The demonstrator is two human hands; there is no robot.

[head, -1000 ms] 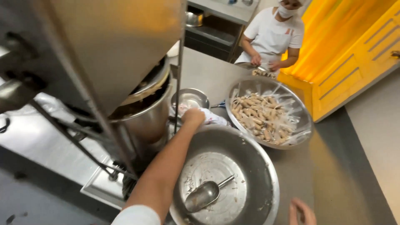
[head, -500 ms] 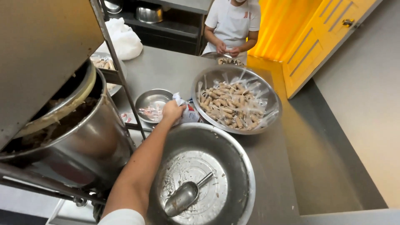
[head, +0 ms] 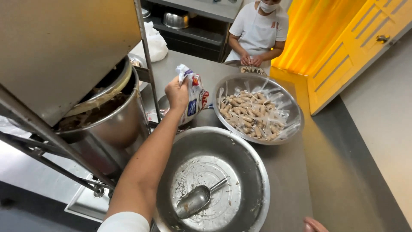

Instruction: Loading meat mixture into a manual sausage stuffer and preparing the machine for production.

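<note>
My left hand [head: 177, 93] is raised above the steel table and grips a crumpled printed plastic bag [head: 195, 93] by its top. Below my forearm sits a large steel bowl [head: 253, 172], bare except for a metal scoop [head: 196, 200] lying in it. Beyond it a second steel bowl [head: 296, 112] lined with clear plastic holds several pale brown pieces [head: 249, 112]. Only the fingertips of my right hand [head: 315, 225] show at the bottom edge; I cannot tell if they hold anything.
A big mixer pot [head: 109, 122] with brown mixture stands at the left under a steel housing [head: 64, 47]. A co-worker in white [head: 258, 30] handles something at the table's far end. A white bag [head: 155, 43] lies behind; yellow doors [head: 356, 47] are at the right.
My left hand has lifted the printed bag up out of the small bowl by the mixer. The view has swung to the right and nearer the table.
</note>
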